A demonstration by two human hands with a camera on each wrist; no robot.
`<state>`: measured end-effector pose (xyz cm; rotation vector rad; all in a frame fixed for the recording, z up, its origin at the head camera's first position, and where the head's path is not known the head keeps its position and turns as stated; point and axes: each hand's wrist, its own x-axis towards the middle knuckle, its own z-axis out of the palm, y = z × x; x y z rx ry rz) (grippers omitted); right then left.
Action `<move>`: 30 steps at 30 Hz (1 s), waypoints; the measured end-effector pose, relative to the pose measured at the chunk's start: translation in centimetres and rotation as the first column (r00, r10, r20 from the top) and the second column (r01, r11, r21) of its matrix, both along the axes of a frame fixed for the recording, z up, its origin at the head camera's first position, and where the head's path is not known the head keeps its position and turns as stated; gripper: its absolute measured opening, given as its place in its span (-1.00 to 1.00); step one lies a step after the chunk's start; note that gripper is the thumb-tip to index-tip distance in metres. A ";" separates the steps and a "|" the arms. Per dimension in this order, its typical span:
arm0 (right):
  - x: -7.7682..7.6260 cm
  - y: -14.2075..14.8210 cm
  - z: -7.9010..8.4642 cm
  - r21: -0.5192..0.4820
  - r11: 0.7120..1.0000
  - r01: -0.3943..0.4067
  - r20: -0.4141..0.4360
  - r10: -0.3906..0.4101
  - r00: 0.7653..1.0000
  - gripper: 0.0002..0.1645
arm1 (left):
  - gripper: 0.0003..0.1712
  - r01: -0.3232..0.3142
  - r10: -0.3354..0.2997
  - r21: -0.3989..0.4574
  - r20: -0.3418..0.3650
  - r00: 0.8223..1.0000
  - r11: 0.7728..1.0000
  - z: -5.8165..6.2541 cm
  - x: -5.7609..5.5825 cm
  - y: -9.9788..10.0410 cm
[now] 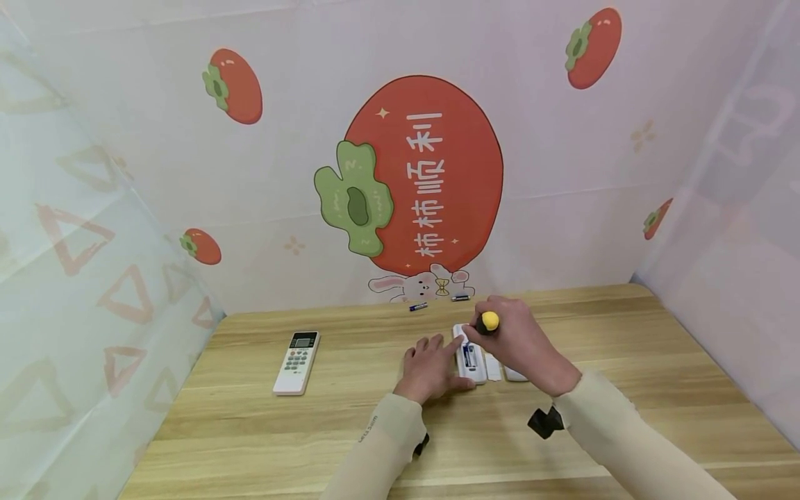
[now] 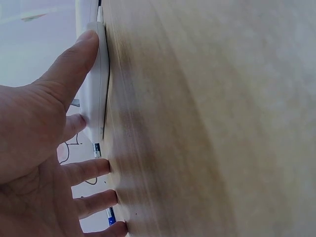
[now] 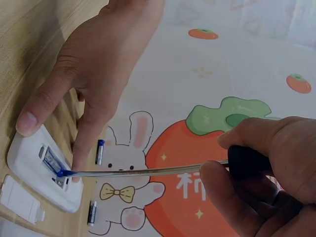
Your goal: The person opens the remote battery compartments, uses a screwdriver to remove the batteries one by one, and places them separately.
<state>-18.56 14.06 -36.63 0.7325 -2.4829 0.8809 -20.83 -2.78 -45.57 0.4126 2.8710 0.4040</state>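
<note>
Shows a remote [image 1: 296, 363] face up toward the left side of the desk [image 1: 219, 444], not far from the back left corner. Further right, spreads the left hand [image 1: 430, 370] wide, gripping nothing, with thumb and index finger resting on a white device [image 3: 34, 160]. Along the back edge, shows one loose battery [image 1: 419, 306], then another battery [image 1: 461, 298] behind the device. Has the device right of the desk's middle, near the back edge, with at least one blue battery [image 3: 52, 162] in its uncovered slot. Just beside it, has a flat white cover [image 1: 493, 368]. Points a screwdriver [image 3: 143, 172] down into the slot, fingers of the right hand [image 1: 519, 340] curled round its black, yellow-ended handle. Under that hand, shows a white item [image 1: 515, 375], too hidden to identify.

Seems, on this evidence, to be at the prying step, working at the battery in the slot. Calls next for steady left-hand pressure and a slight screwdriver tilt, probably lifting one end without sliding the device toward the back edge.
</note>
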 end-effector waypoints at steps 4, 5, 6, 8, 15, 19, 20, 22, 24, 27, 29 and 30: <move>-0.3 0.0 0.2 0.007 1.000 0.017 0.022 -0.017 1.000 -0.73 | 0.03 0.003 -0.003 0.000 -0.001 1.000 1.000 0.0 0.0 0.0; -0.4 -0.1 0.3 0.003 1.000 0.024 0.036 -0.024 0.999 -0.73 | 0.03 0.005 -0.005 -0.002 -0.003 1.000 1.000 0.0 0.0 0.0; -0.6 -0.1 0.4 -0.001 1.000 0.031 0.051 -0.031 0.998 -0.72 | 0.03 0.006 -0.006 -0.004 -0.003 1.000 1.000 0.0 0.0 0.0; -0.9 -0.1 0.7 -0.012 0.999 0.052 0.083 -0.051 0.995 -0.71 | 0.02 0.009 -0.009 -0.012 -0.008 1.000 1.000 0.0 0.0 0.0; -1.7 -0.3 1.2 -0.033 0.992 0.121 0.146 -0.115 0.983 -0.78 | 0.02 0.015 -0.016 -0.037 -0.019 1.000 0.999 -0.3 -0.1 0.0; -1.6 -0.5 1.2 -0.031 0.992 0.122 0.137 -0.117 0.984 -0.77 | 0.03 0.015 -0.016 -0.035 -0.024 1.000 0.999 -0.3 0.0 0.0; -1.6 -0.5 1.2 -0.029 0.992 0.122 0.133 -0.117 0.984 -0.77 | 0.03 0.015 -0.016 -0.034 -0.024 1.000 0.999 -0.3 0.0 0.0; -1.6 -0.5 1.2 -0.022 0.992 0.121 0.125 -0.117 0.985 -0.75 | 0.03 0.016 -0.016 -0.031 -0.024 1.000 0.999 -0.2 0.1 0.0; -1.6 -0.5 1.2 -0.013 0.994 0.108 0.122 -0.105 0.987 -0.76 | 0.03 0.017 -0.017 -0.028 -0.022 1.000 0.999 -0.2 0.1 0.0; -1.8 -0.4 1.6 0.004 0.998 0.061 0.139 -0.061 0.988 -0.77 | 0.03 0.017 -0.018 -0.025 -0.022 1.000 1.000 -0.2 0.1 0.0; -2.0 -0.3 1.9 0.020 0.999 0.025 0.172 -0.028 0.985 -0.77 | 0.03 0.017 -0.017 -0.022 -0.022 1.000 1.000 -0.2 0.1 -0.1; -2.0 -0.3 2.1 0.027 1.000 0.011 0.196 -0.016 0.981 -0.77 | 0.03 0.016 -0.017 -0.020 -0.022 1.000 1.000 -0.2 0.1 -0.1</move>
